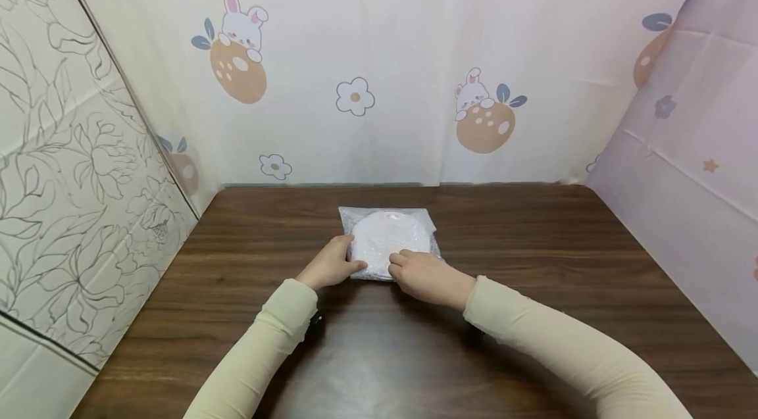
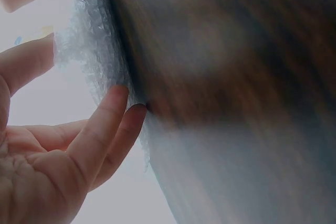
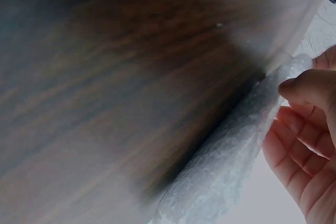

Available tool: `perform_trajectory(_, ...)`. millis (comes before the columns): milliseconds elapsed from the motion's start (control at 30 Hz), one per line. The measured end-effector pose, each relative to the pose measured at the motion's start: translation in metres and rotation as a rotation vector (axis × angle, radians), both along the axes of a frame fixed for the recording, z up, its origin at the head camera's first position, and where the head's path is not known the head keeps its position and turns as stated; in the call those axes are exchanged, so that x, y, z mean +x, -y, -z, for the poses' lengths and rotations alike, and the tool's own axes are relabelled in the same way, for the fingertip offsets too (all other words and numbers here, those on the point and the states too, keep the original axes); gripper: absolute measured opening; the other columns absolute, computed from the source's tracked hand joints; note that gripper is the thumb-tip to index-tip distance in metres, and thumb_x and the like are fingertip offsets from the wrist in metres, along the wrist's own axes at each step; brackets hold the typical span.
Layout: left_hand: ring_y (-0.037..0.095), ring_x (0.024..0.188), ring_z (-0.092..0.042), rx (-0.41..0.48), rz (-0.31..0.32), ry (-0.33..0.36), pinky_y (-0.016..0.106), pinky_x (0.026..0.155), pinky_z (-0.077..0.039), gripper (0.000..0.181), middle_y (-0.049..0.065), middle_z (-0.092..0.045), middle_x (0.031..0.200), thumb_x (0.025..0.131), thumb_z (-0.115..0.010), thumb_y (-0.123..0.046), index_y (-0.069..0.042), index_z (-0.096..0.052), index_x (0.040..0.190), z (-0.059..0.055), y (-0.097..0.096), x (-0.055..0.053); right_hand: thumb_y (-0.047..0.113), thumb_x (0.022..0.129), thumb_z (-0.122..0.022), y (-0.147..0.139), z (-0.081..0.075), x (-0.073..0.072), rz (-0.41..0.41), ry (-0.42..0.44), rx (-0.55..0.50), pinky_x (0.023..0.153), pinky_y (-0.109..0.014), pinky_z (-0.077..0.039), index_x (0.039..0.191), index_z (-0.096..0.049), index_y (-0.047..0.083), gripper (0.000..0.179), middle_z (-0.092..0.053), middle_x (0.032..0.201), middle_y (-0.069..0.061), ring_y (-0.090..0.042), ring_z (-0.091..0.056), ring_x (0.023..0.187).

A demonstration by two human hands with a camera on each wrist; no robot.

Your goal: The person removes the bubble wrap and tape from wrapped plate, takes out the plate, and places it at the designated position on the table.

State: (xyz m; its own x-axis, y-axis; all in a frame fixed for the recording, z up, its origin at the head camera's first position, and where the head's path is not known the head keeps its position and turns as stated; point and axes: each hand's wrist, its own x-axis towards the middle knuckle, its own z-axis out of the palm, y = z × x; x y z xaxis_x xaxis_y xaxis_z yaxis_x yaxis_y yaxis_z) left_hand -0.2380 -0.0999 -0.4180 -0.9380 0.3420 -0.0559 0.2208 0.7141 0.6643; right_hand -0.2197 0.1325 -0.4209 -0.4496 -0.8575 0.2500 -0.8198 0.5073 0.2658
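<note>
A flat bubble-wrap packet (image 1: 387, 238) lies near the far middle of the brown table (image 1: 533, 235). Something round and white shows inside. The person's left hand (image 1: 330, 264) is at the packet's left side, its thumb and fingers spread apart, just touching the wrap. The right hand (image 1: 428, 277) is at the near edge, its fingers bent close to the thumb; I can't tell if they pinch the wrap. Behind the table hangs a curtain (image 1: 403, 31) with bunnies.
</note>
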Motion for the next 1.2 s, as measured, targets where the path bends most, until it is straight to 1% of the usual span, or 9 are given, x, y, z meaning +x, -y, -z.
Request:
perform_trajectory(133, 0.038, 0.140, -0.039, 0.004, 0.001, -0.006, 0.049, 0.115, -0.035, 0.070, 0.029, -0.042, 0.148, 0.091, -0.070, -0.021, 0.011, -0.038, 0.143, 0.002, 0.000, -0.001, 0.011, 0.087, -0.070, -0.001, -0.004, -0.001, 0.019, 0.085, -0.067, 0.057, -0.020, -0.048, 0.078, -0.060, 0.014, 0.014, -0.055, 0.076, 0.004, -0.010, -0.055, 0.069)
perform_trajectory(367, 0.039, 0.140, -0.038, 0.016, 0.007, -0.002, 0.050, 0.115, -0.035, 0.070, 0.030, -0.041, 0.147, 0.090, -0.071, -0.021, 0.012, -0.038, 0.143, 0.003, -0.001, -0.001, 0.009, 0.086, -0.071, -0.005, -0.009, -0.005, 0.024, 0.176, -0.106, 0.058, -0.019, -0.044, 0.076, -0.054, 0.016, 0.020, -0.053, 0.073, 0.007, -0.005, -0.048, 0.065)
perform_trajectory(567, 0.039, 0.141, -0.038, 0.007, 0.005, -0.003, 0.049, 0.116, -0.034, 0.070, 0.030, -0.041, 0.148, 0.090, -0.071, -0.020, 0.013, -0.038, 0.143, 0.002, -0.001, 0.000, 0.006, 0.089, -0.067, -0.008, -0.013, -0.009, 0.053, 0.300, -0.162, 0.058, -0.016, -0.039, 0.076, -0.052, 0.017, 0.023, -0.050, 0.073, 0.009, -0.002, -0.042, 0.064)
perform_trajectory(700, 0.040, 0.139, -0.039, -0.009, 0.010, -0.016, 0.049, 0.115, -0.034, 0.070, 0.031, -0.042, 0.146, 0.089, -0.071, -0.020, 0.014, -0.039, 0.142, 0.001, -0.001, 0.000, 0.005, 0.091, -0.064, -0.011, -0.017, -0.011, 0.067, 0.366, -0.212, 0.059, -0.016, -0.040, 0.078, -0.053, 0.017, 0.020, -0.050, 0.074, 0.010, -0.002, -0.042, 0.065)
perform_trajectory(800, 0.041, 0.138, -0.040, -0.014, 0.013, -0.026, 0.050, 0.115, -0.035, 0.069, 0.031, -0.043, 0.145, 0.089, -0.072, -0.019, 0.014, -0.040, 0.140, 0.001, -0.001, 0.000, 0.007, 0.092, -0.064, -0.012, -0.018, -0.014, 0.078, 0.401, -0.242, 0.061, -0.017, -0.042, 0.081, -0.055, 0.017, 0.017, -0.052, 0.075, 0.010, -0.002, -0.044, 0.067)
perform_trajectory(1000, 0.040, 0.139, -0.040, -0.004, 0.004, -0.016, 0.050, 0.115, -0.035, 0.069, 0.030, -0.043, 0.146, 0.090, -0.071, -0.020, 0.013, -0.040, 0.141, 0.001, 0.000, 0.000, 0.012, 0.094, -0.064, -0.014, -0.023, -0.018, 0.109, 0.465, -0.279, 0.062, -0.019, -0.044, 0.082, -0.057, 0.017, 0.015, -0.054, 0.075, 0.010, -0.002, -0.047, 0.067)
perform_trajectory(1200, 0.039, 0.139, -0.040, -0.017, 0.002, -0.012, 0.049, 0.115, -0.034, 0.069, 0.030, -0.043, 0.146, 0.090, -0.071, -0.022, 0.012, -0.040, 0.142, -0.001, 0.000, 0.000, 0.012, 0.094, -0.064, -0.015, -0.034, -0.021, 0.130, 0.495, -0.326, 0.061, -0.019, -0.044, 0.083, -0.058, 0.016, 0.014, -0.054, 0.074, 0.010, -0.002, -0.047, 0.065)
